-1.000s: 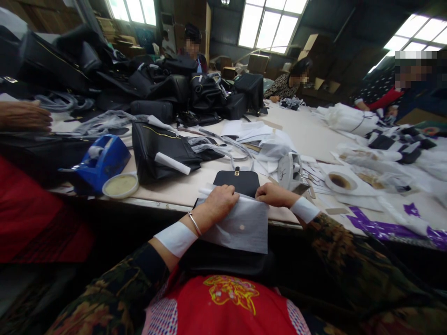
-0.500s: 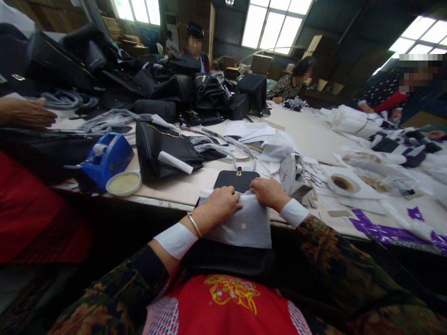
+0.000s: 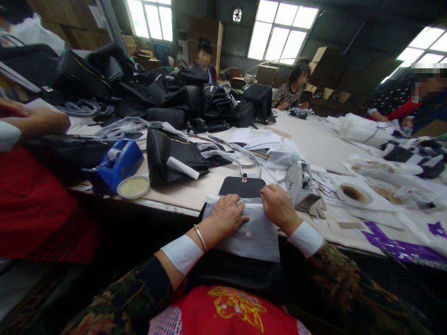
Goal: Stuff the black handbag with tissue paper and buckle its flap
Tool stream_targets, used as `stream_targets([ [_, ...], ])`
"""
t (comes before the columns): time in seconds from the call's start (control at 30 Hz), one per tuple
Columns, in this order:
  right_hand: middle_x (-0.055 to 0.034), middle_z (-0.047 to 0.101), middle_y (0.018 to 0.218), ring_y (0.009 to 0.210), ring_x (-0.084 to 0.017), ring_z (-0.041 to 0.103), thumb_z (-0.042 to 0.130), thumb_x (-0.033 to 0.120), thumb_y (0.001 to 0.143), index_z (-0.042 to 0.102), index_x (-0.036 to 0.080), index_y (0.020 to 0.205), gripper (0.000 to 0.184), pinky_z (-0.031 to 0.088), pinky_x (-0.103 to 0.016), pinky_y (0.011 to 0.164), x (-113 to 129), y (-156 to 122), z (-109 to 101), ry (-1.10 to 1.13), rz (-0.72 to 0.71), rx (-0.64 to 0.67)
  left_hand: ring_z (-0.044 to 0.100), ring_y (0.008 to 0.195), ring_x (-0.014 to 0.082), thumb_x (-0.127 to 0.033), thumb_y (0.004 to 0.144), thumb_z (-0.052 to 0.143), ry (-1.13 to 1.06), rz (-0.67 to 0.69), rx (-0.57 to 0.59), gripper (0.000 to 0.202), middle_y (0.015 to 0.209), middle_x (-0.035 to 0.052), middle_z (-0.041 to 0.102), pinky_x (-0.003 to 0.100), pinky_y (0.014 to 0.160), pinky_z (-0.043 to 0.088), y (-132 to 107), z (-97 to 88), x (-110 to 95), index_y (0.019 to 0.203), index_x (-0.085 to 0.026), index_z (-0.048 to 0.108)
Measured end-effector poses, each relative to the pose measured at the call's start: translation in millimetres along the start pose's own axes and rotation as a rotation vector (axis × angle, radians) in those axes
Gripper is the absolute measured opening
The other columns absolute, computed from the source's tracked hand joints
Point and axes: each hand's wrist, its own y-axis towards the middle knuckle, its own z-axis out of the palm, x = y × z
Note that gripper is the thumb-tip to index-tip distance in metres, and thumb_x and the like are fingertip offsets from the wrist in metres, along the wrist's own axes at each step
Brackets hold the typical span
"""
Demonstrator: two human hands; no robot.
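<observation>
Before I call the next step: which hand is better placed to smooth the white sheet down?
Left, I'd say: the left hand lies over the white sheet, its fingers resting on it, while the right hand curls at the sheet's upper right corner and seems to pinch its edge.

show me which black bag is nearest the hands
The black bag partly covered by the white sheet, beneath the left hand and right hand; the other black bags lie farther off.
</observation>
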Motion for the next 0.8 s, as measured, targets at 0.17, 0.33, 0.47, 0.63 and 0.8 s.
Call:
stream_targets([
  [0.17,-0.0148,0.068,0.118,0.110,-0.027,0.060,0.046,0.024,0.099,0.068,0.013,0.109,0.027,0.046,-0.040,0.102,24.8,-33.2,25.9,0.219,-0.256,-0.138,0.057,0.104,0.0281,-0.051,0.093,0.056,0.014,0.009,-0.014,0.041,0.111,0.0111,0.059,0.041,0.090,0.047,-4.5,0.4,0.3,0.116,-0.018,0.062],
  [0.33,-0.0179,0.061,0.135,0.125,-0.032,0.054,0.046,0.027,0.099,0.057,0.010,0.135,0.042,0.042,-0.048,0.106,35.7,-51.6,52.8,0.147,-0.204,-0.184,0.052,0.123,0.0303,-0.053,0.095,0.051,0.049,0.038,-0.021,0.059,0.131,0.0155,0.058,0.047,0.109,0.036,-12.5,9.7,1.1,0.138,-0.014,0.050],
  [0.47,-0.0182,0.055,0.145,0.133,-0.036,0.047,0.048,0.033,0.098,0.054,0.009,0.140,0.048,0.036,-0.052,0.109,42.1,-57.7,50.3,0.065,-0.135,-0.121,0.026,0.149,0.0334,-0.056,0.097,0.043,0.072,-0.011,-0.015,0.067,0.157,0.0167,0.039,0.052,0.120,0.020,-31.5,23.6,-3.1,0.149,-0.014,0.039],
  [0.63,-0.0198,0.043,0.155,0.142,-0.036,0.038,0.048,0.042,0.099,0.045,0.006,0.147,0.060,0.026,-0.051,0.115,47.1,-64.3,53.6,0.034,-0.104,-0.097,0.013,0.153,0.0360,-0.063,0.090,0.053,0.010,0.078,0.070,0.086,0.164,0.0181,0.024,0.053,0.123,0.013,-78.1,25.0,-15.2,0.154,-0.009,0.031],
  [0.8,-0.0201,0.039,0.156,0.144,-0.035,0.035,0.047,0.046,0.098,0.044,0.003,0.147,0.065,0.023,-0.051,0.117,49.2,-66.9,56.0,0.026,-0.083,-0.083,0.045,0.140,0.0307,-0.052,0.090,0.060,-0.261,0.201,0.133,0.062,0.149,0.0160,0.052,0.045,0.116,0.035,-93.8,-12.1,-2.1,0.141,-0.016,0.052],
])
